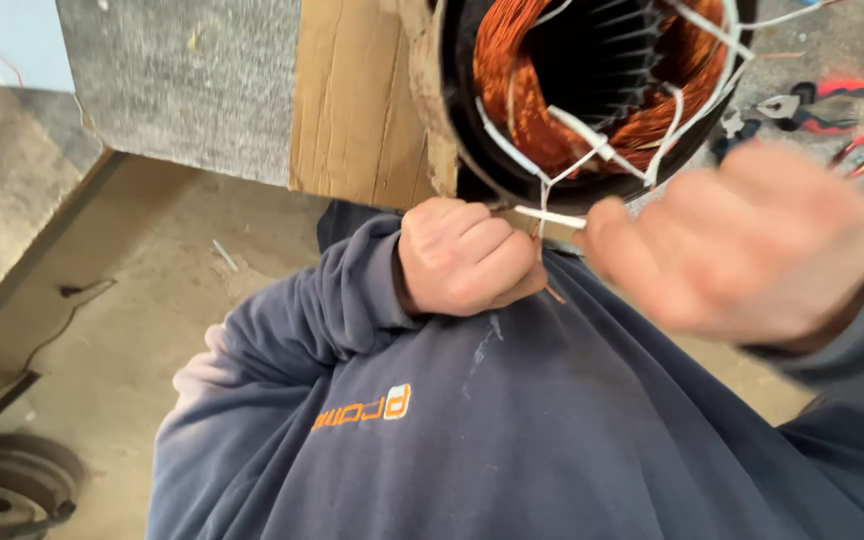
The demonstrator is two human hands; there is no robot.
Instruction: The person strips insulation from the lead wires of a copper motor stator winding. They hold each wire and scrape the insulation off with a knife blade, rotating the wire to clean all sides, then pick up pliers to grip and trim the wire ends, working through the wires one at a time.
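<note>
A round motor stator (pixel 592 90) with orange copper windings and white sleeved leads lies on its side at the bench edge, top centre. My left hand (pixel 467 255) is fisted just below its rim, pinching thin wire ends and a white sleeve (pixel 550 216). My right hand (pixel 752 245) is blurred, close to the camera at the right, its fingertips closed on the other end of the same white sleeve. Both arms wear dark blue sleeves.
Red-handled pliers (pixel 812 105) and loose coloured wires lie on the bench at top right. A cardboard sheet (pixel 352 100) and grey board stand left of the stator. A metal pulley wheel (pixel 7 490) rests on the dusty floor at bottom left.
</note>
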